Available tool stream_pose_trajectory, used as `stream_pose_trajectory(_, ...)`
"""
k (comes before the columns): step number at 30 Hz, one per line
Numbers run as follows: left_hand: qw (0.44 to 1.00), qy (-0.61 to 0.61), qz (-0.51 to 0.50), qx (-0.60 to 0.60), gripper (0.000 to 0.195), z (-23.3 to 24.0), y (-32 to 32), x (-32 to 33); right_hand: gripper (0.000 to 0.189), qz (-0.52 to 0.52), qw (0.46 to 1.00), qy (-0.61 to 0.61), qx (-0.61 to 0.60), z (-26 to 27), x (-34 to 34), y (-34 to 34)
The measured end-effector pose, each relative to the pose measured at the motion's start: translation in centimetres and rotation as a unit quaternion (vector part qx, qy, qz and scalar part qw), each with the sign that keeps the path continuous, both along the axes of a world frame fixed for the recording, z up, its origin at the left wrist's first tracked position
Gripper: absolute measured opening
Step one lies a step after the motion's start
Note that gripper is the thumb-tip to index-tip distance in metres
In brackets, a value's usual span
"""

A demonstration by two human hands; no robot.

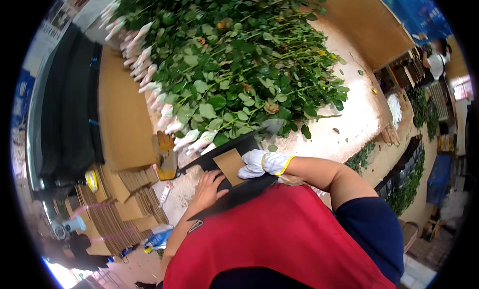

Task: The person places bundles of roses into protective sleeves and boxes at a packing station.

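Observation:
A brown cardboard piece (pixel 227 165) lies on a black sheet (pixel 204 162) at the table's near edge, close against my red apron. My bare left hand (pixel 208 188) rests at the left side of the cardboard, its fingers apart over the black sheet. My right hand (pixel 254 164) wears a white glove with a yellow cuff and presses against the cardboard's right side. Its curled fingers are hidden, so a grip cannot be made out. Just beyond the sheet lies a big pile of leafy flower stems (pixel 239 75), with white-wrapped heads (pixel 202 139) toward the left.
A work glove (pixel 166 156) lies left of the sheet. Cardboard stacks (pixel 123 109) and bundled cardboard (pixel 112 221) stand at the left, near black material (pixel 69 102). Loose leaves dot the pale tabletop (pixel 359 128). Another person (pixel 437 60) stands far right.

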State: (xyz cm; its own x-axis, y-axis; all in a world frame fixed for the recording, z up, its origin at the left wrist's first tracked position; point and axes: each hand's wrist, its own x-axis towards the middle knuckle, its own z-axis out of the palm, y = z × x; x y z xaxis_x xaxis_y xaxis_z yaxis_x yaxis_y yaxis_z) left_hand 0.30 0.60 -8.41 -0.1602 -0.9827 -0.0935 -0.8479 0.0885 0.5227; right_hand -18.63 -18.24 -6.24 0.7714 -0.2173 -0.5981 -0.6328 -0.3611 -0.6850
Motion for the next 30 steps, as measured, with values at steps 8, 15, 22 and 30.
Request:
stream_pose_trajectory(8, 1.000, -0.027, 0.006, -0.011, 0.059, -1.8, -1.0, 1.0, 0.028, -0.109, 0.960, 0.119, -0.230, 7.2, -13.3, -8.4)
stream_pose_trajectory(15, 0.994, -0.079, 0.000, -0.074, 0.057, -3.1, -0.6, 1.1, 0.033, 0.207, 0.978, 0.015, 0.025, 6.8, -0.7, -4.4)
stream_pose_trajectory(22, 0.993, -0.055, 0.067, -0.081, 0.041, -3.6, 1.0, 0.9, 0.029, -0.067, 0.945, 0.183, 0.262, -1.3, 4.1, 0.6)
stream_pose_trajectory(30, 0.996, 0.082, 0.036, 0.000, 0.049, -0.9, 0.6, -0.2, 0.038, 0.083, 0.982, 0.161, -0.044, -1.1, 5.2, 2.2)
